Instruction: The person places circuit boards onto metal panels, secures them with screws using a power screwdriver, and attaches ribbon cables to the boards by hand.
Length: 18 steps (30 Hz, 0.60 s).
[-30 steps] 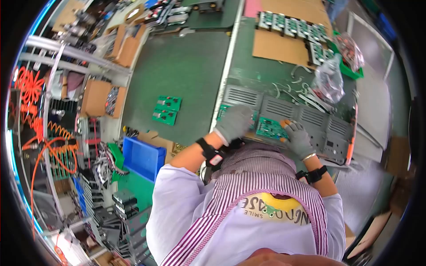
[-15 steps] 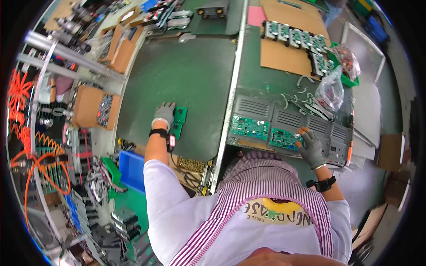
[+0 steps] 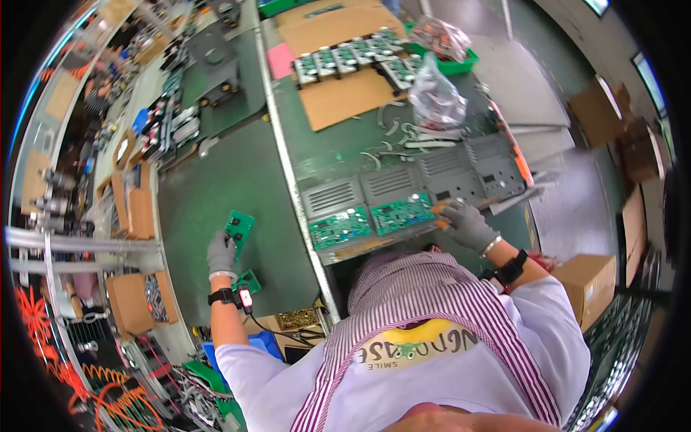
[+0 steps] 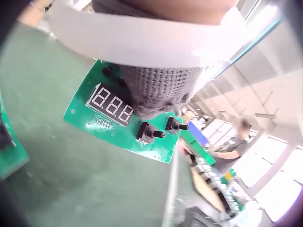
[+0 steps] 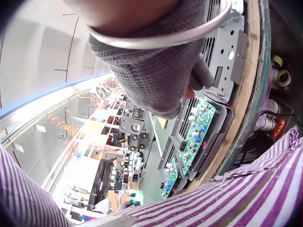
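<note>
My gloved left hand (image 3: 222, 253) grips the edge of a green circuit board (image 3: 241, 227) over the left green table. In the left wrist view, this board (image 4: 102, 124) has a three-digit display and two black knobs, and the glove (image 4: 158, 90) covers its upper edge. A second small board (image 3: 248, 281) lies beside the left wrist. Two larger populated boards (image 3: 340, 229) (image 3: 402, 213) sit on grey slotted panels (image 3: 392, 183). My right hand (image 3: 469, 227), with orange fingertips, rests by the right end of the nearer one; in the right wrist view the glove (image 5: 154, 75) hides most finger contact.
Behind the panels are loose curved strips (image 3: 425, 137), a clear plastic bag (image 3: 437, 97) and a green bin (image 3: 457, 63). Rows of boards (image 3: 345, 57) stand on cardboard (image 3: 338, 102). A metal rail (image 3: 284, 151) divides the tables. A blue bin (image 3: 266, 343) is near the left forearm.
My left hand moved from over the panels to the left table and now grips a small board, which has shifted from the other one. The right hand stays by the panels; the head view has turned.
</note>
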Motion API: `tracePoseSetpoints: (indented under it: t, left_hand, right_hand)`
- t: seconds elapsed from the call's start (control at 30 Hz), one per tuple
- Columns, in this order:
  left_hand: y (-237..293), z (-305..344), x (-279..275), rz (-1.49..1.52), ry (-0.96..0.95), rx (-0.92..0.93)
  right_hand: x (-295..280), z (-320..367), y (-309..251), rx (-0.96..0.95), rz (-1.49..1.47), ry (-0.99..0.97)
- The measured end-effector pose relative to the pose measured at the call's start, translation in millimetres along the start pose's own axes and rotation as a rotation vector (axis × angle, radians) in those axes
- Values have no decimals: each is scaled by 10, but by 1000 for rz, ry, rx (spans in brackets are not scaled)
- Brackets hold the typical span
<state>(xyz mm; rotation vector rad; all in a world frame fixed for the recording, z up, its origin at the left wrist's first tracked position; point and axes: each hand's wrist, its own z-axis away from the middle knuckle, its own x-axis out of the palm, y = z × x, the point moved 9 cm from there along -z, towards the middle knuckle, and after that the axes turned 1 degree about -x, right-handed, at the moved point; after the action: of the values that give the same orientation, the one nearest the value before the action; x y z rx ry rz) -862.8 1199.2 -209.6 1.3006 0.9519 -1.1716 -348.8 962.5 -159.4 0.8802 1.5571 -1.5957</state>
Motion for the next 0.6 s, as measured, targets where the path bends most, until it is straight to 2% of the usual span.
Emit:
tracePoseSetpoints:
  t: [0.1,0.13,0.17,0.23,0.27,0.37,0.4,0.53,0.6]
  left_hand:
    - [1106,46,-148,267,30,202]
    - [1639,135,-192,331,-32,267]
    - [2203,250,-196,396,-91,326]
    - [3244,534,-43,478,-181,560]
    - [3763,741,26,475,-239,685]
    - [5004,1372,310,390,-428,975]
    - [5234,1525,487,309,-468,971]
    - [5695,1916,770,187,-575,898]
    - [5782,2000,735,300,-379,943]
  right_hand:
    - [-84,108,222,3,0,46]
    - [-114,145,299,-5,7,70]
    - [-189,188,441,128,-158,75]
    - [-403,262,642,375,-487,92]
    - [-462,275,729,435,-810,124]
    - [-619,332,909,425,-1148,-9]
    - [-709,399,871,448,-1037,-157]
    - [-740,707,1361,440,-900,-165]
    - [-761,796,1495,448,-851,-97]
